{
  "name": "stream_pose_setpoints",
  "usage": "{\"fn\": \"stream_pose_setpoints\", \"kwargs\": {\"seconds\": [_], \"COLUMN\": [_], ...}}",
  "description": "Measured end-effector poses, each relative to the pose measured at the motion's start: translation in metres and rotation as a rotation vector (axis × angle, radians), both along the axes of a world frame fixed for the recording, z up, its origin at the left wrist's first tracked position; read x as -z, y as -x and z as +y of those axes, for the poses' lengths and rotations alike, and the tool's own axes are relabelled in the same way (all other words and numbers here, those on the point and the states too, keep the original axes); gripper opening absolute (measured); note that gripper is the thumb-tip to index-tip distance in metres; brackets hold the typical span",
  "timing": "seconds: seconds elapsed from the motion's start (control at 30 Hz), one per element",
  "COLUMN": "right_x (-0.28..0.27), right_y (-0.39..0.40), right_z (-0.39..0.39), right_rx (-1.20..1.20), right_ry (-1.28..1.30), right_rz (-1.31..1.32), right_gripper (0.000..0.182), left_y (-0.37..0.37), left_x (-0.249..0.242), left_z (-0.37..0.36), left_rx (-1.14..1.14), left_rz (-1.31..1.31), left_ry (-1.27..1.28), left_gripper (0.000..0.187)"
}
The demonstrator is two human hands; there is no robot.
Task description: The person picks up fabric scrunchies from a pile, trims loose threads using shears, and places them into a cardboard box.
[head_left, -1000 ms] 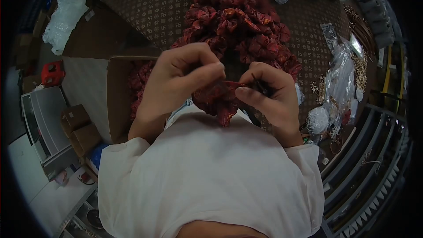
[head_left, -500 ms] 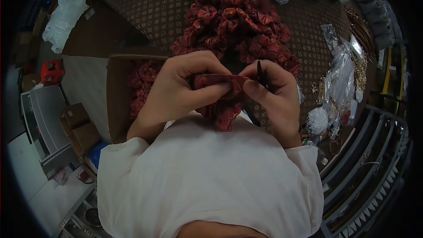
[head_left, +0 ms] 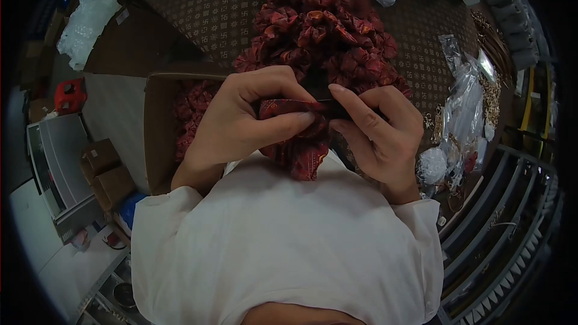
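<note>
In the head view my left hand (head_left: 247, 114) pinches a gathered piece of red patterned fabric (head_left: 307, 159) between thumb and fingers. The fabric looks like a scrunchie, and a loose fold hangs below the fingers. Close on its right, my right hand (head_left: 382, 129) closes round a slim dark tool (head_left: 331, 109), whose tip meets the edge of the fabric. The tool's kind is hard to make out, since the fingers cover most of it. Beyond both hands lies a heap of red scrunchies (head_left: 325, 30) of the same cloth.
A cardboard box (head_left: 154, 138) with more red scrunchies stands at my left. The heap rests on a brown patterned table covering (head_left: 211, 12). Clear plastic bags (head_left: 463, 102) and gold chains lie at the right. A grey metal rack (head_left: 500, 229) stands at lower right.
My right hand has turned, bringing the dark tool from pointing upward to the fabric's edge. Its fingers have left the cloth, while my left hand keeps its pinch.
</note>
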State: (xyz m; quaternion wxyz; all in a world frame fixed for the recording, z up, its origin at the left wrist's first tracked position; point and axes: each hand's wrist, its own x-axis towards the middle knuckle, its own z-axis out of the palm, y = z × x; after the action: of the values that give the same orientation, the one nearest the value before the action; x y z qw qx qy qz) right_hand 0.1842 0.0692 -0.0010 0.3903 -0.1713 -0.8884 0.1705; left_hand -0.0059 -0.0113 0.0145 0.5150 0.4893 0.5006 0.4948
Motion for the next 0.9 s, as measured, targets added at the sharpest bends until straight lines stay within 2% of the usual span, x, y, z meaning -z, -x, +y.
{"fn": "stream_pose_setpoints", "kwargs": {"seconds": [0.1,0.27,0.57,0.8,0.87,0.9], "right_x": [-0.0007,-0.0027,-0.0008,-0.0004,-0.0008,-0.0003], "right_y": [0.0004,0.0024,0.0033,0.0021,0.0022,0.0021], "right_z": [0.0001,-0.0004,0.0011,-0.0004,-0.0045,-0.0031], "right_rx": [-0.029,-0.058,-0.066,-0.083,-0.005,-0.005], "right_ry": [0.004,0.103,0.021,0.054,0.348,0.348], "right_rz": [-0.003,0.013,0.008,0.004,0.046,0.046], "right_gripper": [0.046,0.045,0.043,0.039,0.031,0.031], "left_y": [0.003,0.0055,0.0066,0.0058,0.0051,0.005], "left_x": [0.0006,-0.0005,-0.0013,0.0009,-0.0045,-0.0064], "left_z": [0.001,0.0024,0.003,0.0022,0.001,0.0007], "left_rx": [0.034,0.066,0.074,0.068,0.063,0.058], "left_rz": [-0.088,-0.085,-0.075,-0.081,-0.081,-0.082], "left_ry": [0.022,0.017,0.01,0.017,0.053,0.089], "left_gripper": [0.012,0.012,0.012,0.012,0.012,0.012]}}
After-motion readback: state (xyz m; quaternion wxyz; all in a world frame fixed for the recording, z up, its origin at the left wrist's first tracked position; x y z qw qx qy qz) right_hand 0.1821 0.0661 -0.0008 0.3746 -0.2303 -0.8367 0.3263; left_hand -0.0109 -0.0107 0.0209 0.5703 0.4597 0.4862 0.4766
